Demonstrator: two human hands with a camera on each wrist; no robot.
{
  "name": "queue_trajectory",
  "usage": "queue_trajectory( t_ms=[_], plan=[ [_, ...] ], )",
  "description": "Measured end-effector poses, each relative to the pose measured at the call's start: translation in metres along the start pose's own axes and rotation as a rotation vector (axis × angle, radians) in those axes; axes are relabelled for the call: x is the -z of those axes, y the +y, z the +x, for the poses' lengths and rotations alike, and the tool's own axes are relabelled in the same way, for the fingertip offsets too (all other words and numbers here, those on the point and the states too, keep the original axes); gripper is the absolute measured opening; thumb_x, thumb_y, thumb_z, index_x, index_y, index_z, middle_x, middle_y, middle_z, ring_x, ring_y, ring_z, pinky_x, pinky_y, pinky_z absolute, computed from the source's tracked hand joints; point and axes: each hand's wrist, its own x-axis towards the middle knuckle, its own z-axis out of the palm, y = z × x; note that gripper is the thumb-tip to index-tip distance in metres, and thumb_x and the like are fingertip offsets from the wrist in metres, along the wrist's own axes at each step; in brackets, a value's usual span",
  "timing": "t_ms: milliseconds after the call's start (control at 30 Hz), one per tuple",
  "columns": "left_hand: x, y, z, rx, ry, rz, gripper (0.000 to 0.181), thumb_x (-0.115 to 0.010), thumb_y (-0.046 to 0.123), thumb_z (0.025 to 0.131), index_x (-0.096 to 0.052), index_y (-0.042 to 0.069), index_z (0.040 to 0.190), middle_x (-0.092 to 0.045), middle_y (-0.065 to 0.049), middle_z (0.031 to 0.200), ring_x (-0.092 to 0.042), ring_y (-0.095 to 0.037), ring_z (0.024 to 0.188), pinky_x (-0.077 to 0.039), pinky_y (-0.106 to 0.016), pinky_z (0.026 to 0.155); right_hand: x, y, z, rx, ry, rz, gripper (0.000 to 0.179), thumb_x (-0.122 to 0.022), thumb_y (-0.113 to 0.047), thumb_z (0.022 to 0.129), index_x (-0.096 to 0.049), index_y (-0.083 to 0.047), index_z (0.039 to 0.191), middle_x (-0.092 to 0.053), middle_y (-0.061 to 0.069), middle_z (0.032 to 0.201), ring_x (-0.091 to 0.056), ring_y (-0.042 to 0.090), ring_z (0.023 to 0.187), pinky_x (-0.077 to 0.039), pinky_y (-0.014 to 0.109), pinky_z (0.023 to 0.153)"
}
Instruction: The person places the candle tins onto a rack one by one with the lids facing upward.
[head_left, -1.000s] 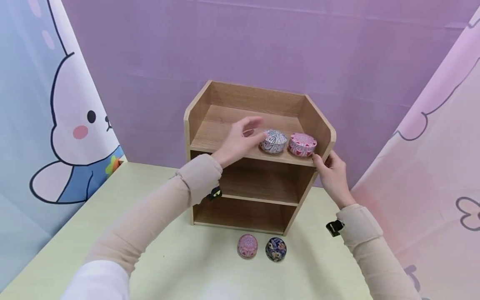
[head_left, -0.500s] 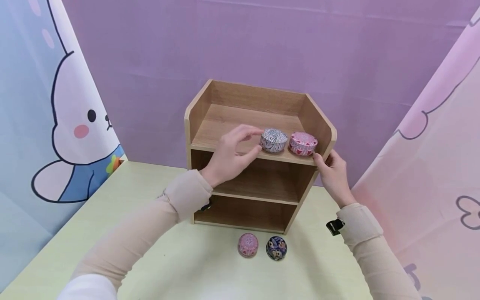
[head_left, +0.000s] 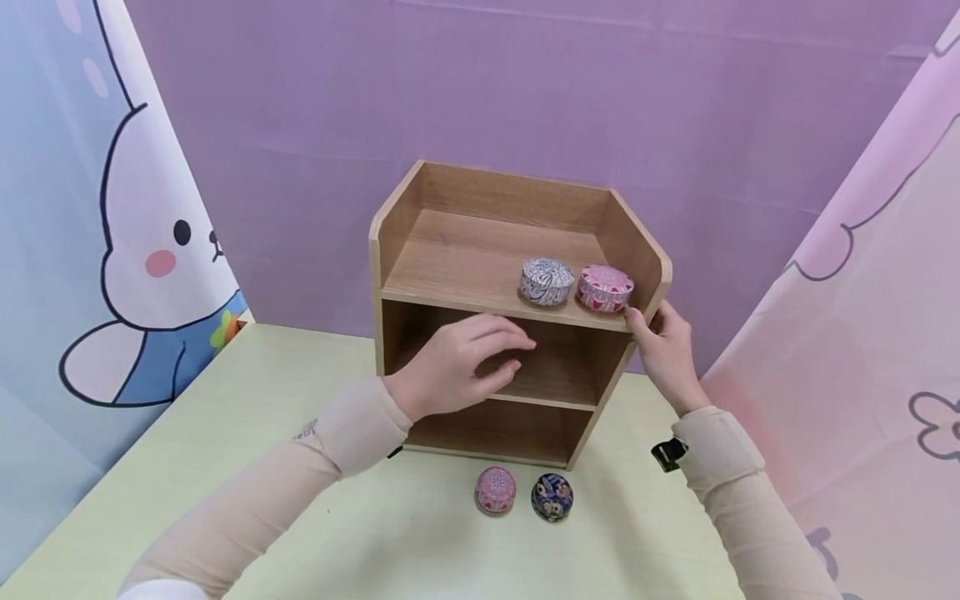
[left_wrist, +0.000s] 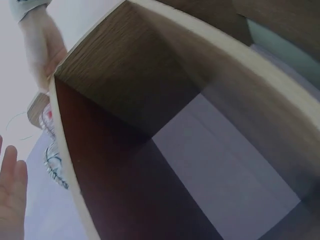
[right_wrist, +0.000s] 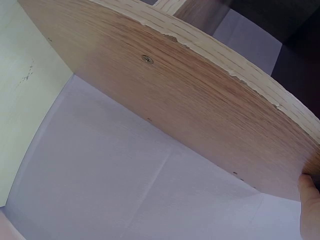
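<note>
A small wooden shelf unit (head_left: pixel 457 250) stands on the table with an open top and two compartments below. On its top board, near the right end, a grey-and-white patterned tin (head_left: pixel 547 282) sits beside a pink tin (head_left: pixel 604 289). My left hand (head_left: pixel 468 364) hovers in front of the upper compartment, fingers loosely bent, with nothing in it. My right hand (head_left: pixel 667 354) grips the unit's right side panel (right_wrist: pixel 200 100), thumb at the front edge and the other fingers largely hidden behind. Another pink tin (head_left: pixel 495 490) and a dark blue patterned tin (head_left: pixel 552 497) rest on the table in front.
The pale yellow table (head_left: pixel 300 517) spreads around the unit. A purple curtain (head_left: pixel 525 83) hangs behind. Printed cloths stand at both sides, a blue rabbit cloth (head_left: pixel 161 233) at left and a pink one (head_left: pixel 885 333) at right.
My left hand has left the grey-and-white tin, moving down and slightly left to the front of the upper compartment. The tins stay in place, and my right hand keeps its grip.
</note>
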Motion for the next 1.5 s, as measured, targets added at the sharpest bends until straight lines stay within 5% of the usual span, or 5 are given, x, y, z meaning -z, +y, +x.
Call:
queue_trajectory(
  t_ms=[267, 733, 867, 1167, 1500],
  plan=[
    [-0.014, 0.001, -0.020, -0.122, -0.108, 0.094, 0.020, -0.066, 0.012, 0.079, -0.067, 0.011, 0.099, -0.066, 0.001, 0.100, -0.059, -0.009, 0.096, -0.048, -0.018, 0.087, -0.001, 0.001, 0.001, -0.005, 0.000, -0.012, 0.035, -0.050, -0.027, 0.091, -0.055, -0.005, 0.118, -0.061, 0.004, 0.094, -0.055, -0.005, 0.077, -0.048, 0.010, 0.065],
    [-0.045, 0.009, -0.058, -0.014, -0.587, 0.137, 0.032, -0.057, 0.025, 0.088, -0.059, 0.017, 0.119, -0.057, 0.002, 0.123, -0.052, -0.013, 0.116, -0.043, -0.026, 0.097, -0.003, 0.003, 0.001, -0.008, -0.001, 0.001, 0.034, -0.051, -0.026, 0.091, -0.056, -0.005, 0.118, -0.058, -0.010, 0.086, -0.056, -0.005, 0.076, -0.048, 0.010, 0.064],
    [-0.053, 0.011, -0.065, -0.052, -0.611, 0.170, 0.031, -0.059, 0.025, 0.087, -0.061, 0.017, 0.117, -0.059, 0.004, 0.120, -0.053, -0.012, 0.113, -0.043, -0.024, 0.096, -0.003, 0.003, 0.000, -0.012, -0.002, 0.006, 0.035, -0.051, -0.026, 0.091, -0.055, -0.005, 0.119, -0.060, -0.006, 0.089, -0.056, -0.005, 0.077, -0.048, 0.010, 0.065],
    [-0.082, 0.009, -0.091, -0.262, -0.446, 0.269, 0.016, -0.062, 0.024, 0.084, -0.068, 0.018, 0.099, -0.066, 0.008, 0.100, -0.059, -0.005, 0.095, -0.048, -0.016, 0.085, -0.004, 0.000, -0.001, -0.001, 0.002, 0.006, 0.035, -0.051, -0.027, 0.091, -0.056, -0.004, 0.117, -0.060, -0.006, 0.087, -0.056, -0.004, 0.077, -0.048, 0.011, 0.065],
    [-0.101, 0.010, -0.106, -0.104, -0.564, 0.128, 0.015, -0.063, 0.024, 0.084, -0.067, 0.020, 0.098, -0.064, 0.009, 0.103, -0.057, -0.006, 0.097, -0.048, -0.017, 0.083, -0.001, 0.000, 0.000, -0.013, 0.008, -0.008, 0.035, -0.050, -0.028, 0.091, -0.056, -0.006, 0.118, -0.061, -0.001, 0.091, -0.056, -0.003, 0.078, -0.048, 0.011, 0.066]
  ],
)
